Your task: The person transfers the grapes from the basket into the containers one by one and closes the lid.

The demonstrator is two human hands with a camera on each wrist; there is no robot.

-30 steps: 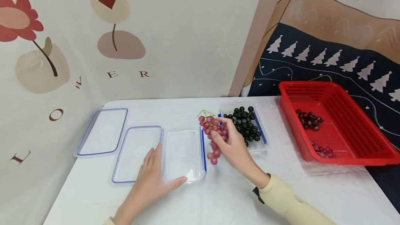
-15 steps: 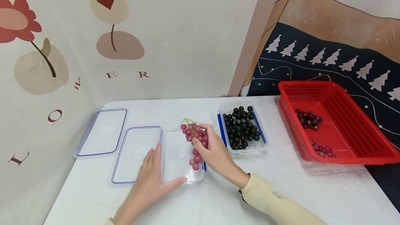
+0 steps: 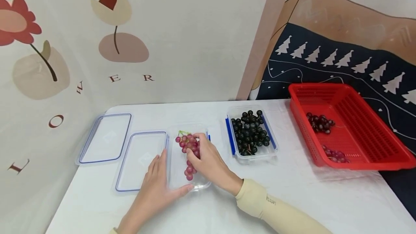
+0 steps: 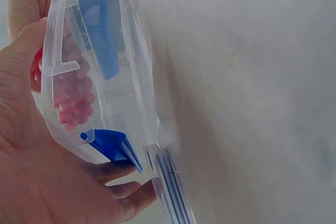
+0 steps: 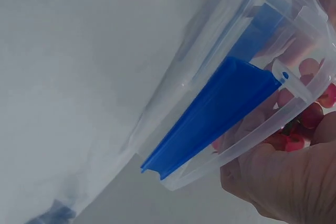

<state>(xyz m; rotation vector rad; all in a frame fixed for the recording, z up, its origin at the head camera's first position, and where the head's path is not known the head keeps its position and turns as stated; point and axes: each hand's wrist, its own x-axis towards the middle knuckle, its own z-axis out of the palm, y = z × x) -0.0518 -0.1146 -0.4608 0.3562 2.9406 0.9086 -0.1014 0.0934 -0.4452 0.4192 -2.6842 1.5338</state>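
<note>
Head view – right hand pinches red grapes inside clear container; left hand flat, steadying it.

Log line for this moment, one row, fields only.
right hand: holds red grape bunch inside clear container | left hand: steadies container at near-left edge | black grapes container: filled | red basket: grapes remain

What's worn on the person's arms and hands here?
Both hands are bare: no gloves, no rings visible. The right arm wears a pale cream long sleeve with a small dark marking near the cuff. Only a sliver of similar cuff shows at the left hand wrist.
</note>
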